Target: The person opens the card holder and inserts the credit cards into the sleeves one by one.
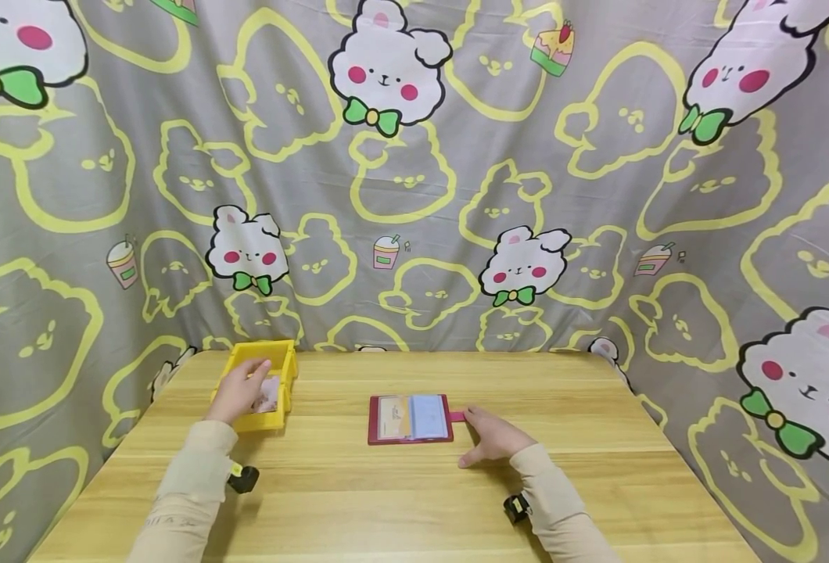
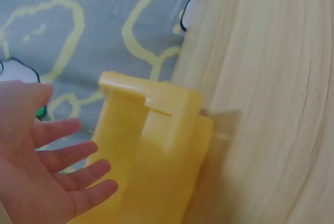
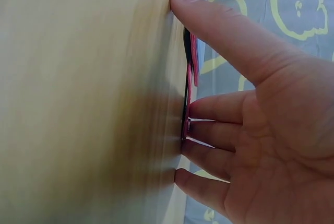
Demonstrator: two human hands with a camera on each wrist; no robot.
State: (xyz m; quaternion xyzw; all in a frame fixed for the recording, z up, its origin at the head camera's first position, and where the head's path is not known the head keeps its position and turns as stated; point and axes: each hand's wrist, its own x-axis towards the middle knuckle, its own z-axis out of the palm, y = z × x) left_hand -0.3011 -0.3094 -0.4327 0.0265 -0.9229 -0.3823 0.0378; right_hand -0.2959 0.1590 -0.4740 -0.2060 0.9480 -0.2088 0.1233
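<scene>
A card holder (image 1: pixel 410 418) with a dark red cover lies unfolded on the table, clear sleeves showing a tan card on the left and a pale blue one on the right. Its pink strap (image 1: pixel 457 416) points right, toward my right hand (image 1: pixel 492 436), whose fingertips touch it. The right wrist view shows these fingers (image 3: pixel 214 158) relaxed, with the thumb apart and near the holder's edge. Over the yellow bin (image 1: pixel 289 383) at the left is my left hand (image 1: pixel 240 391), fingers loosely extended and nothing in the palm. A pinkish printed item (image 1: pixel 268 395) sits inside the bin, partly hidden by that hand.
The wooden table (image 1: pixel 358 500) reaches back to a grey curtain (image 1: pixel 428 172) with rabbit prints, which also hangs along both sides. The bin stands near the table's far left corner. A small black camera (image 1: pixel 243 478) is strapped on the left wrist, another (image 1: pixel 516 508) on the right.
</scene>
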